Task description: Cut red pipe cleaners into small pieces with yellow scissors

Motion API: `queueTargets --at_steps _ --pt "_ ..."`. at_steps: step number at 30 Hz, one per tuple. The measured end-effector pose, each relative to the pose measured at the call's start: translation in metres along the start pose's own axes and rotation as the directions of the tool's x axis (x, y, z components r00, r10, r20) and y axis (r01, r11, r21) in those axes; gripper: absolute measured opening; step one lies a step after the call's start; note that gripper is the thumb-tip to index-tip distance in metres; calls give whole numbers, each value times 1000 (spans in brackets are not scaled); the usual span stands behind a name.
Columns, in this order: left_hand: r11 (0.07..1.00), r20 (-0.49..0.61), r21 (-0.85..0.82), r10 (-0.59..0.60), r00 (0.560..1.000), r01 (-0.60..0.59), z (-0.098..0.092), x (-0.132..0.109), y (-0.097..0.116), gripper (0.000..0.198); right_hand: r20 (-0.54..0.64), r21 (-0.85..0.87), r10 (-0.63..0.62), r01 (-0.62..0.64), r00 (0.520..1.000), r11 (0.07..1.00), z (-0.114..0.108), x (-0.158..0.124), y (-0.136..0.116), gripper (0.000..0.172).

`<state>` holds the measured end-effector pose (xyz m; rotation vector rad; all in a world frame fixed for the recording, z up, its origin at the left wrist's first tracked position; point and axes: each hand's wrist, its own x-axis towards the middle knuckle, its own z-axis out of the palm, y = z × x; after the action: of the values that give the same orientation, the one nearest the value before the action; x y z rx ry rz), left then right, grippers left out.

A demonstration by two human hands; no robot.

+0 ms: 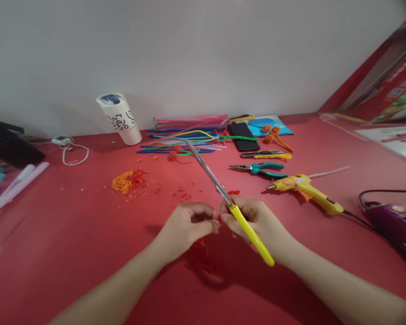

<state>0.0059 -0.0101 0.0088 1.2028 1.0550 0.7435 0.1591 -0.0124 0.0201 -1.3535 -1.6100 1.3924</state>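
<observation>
My left hand is closed in a pinch, its thumb and forefinger tips on a small red piece. My right hand grips yellow-handled scissors, whose long blades point up and to the left above the table. The right fingertips also come close to the red piece; whether they touch it is hard to see. More red fuzzy material shows just behind the right hand. Below the left hand a dark red bundle lies in shadow, its shape unclear.
Orange and red clippings lie at left centre. Behind are colourful pipe cleaners, a tumbler, and a phone. To the right lie pliers, a yellow glue gun with its cord, and a purple device.
</observation>
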Motion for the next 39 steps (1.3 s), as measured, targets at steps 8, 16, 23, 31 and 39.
queueTargets --at_steps 8,16,23,31,39 --pt "969 -104 208 156 982 -132 -1 -1 4 12 30 18 -21 21 999 1000 2 2 4 6" --pt "922 -200 371 192 961 -107 -4 1 5 10 -81 -9 61 -61 995 998 1 3 3 8" --pt "911 -152 390 209 966 -136 6 -2 -1 5 -82 -83 -22 15 996 996 5 4 7 15" --pt "980 -385 -158 55 921 -124 -11 4 2 13 -24 -618 -194 138 981 774 -12 2 13 29" --pt "937 -451 -239 126 883 -256 -23 2 7 7 73 -916 -252 165 965 365 -9 3 24 36"
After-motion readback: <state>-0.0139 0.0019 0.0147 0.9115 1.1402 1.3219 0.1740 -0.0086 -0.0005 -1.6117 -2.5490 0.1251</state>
